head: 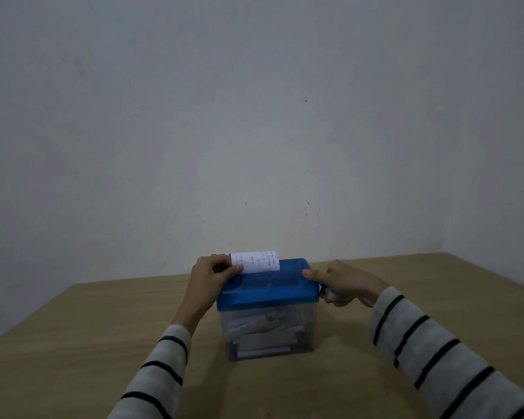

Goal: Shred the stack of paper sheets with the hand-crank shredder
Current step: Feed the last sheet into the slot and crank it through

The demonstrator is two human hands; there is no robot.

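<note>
Feeding step, mid-sheet. Shredder [268, 306] sits near centre of the table [73, 328], blue lid [266, 287] on a clear bin [270, 334]. A printed sheet [254, 262] stands upright out of the lid's far left part, presumably in the slot; only its upper part shows.

Left hand [212, 273] pinches the sheet's left edge, thumb on the near face, fingers curled behind. Right hand [345, 285] is at the lid's right end: thumb lies straight on the lid top, fingers curled round something small and pale at the side, most likely the crank knob [328, 293]. Partly hidden, so can't confirm.

Bin holds a good pile of pale shreds [260, 331], so the job looks well under way. No stack of unshredded paper in view; can't tell how many sheets are left.

Next move, as I read it: turn the crank with the right hand while the left keeps the sheet square and loosens as it draws down. Left fingers are close to the slot, so release before the edge goes in.
</note>
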